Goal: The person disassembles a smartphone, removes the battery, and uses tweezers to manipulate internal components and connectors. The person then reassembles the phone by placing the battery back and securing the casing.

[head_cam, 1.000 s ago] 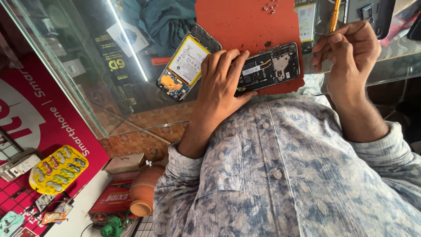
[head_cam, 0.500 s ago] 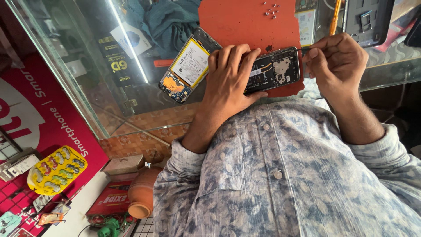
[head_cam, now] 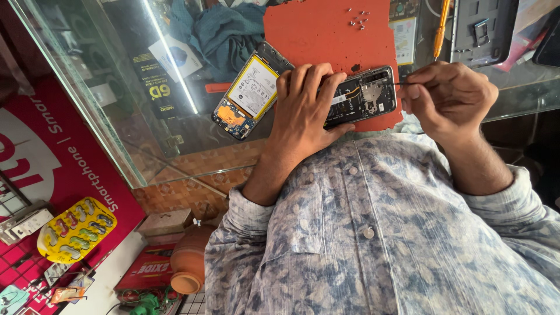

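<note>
From the head camera, a glass-topped counter (head_cam: 146,116) bore an orange-red work mat (head_cam: 326,29) — on it the opened black smartphone (head_cam: 361,96), pinned by the closed left hand (head_cam: 306,108). The right hand (head_cam: 446,96) pinched a thin metal tool (head_cam: 398,83) — tip at the phone's edge.

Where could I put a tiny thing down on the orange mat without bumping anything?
The orange mat is bare between the little screws and the opened phone. The glass counter left of the phone is free too. It is crowded by the left hand and right hand.
</note>
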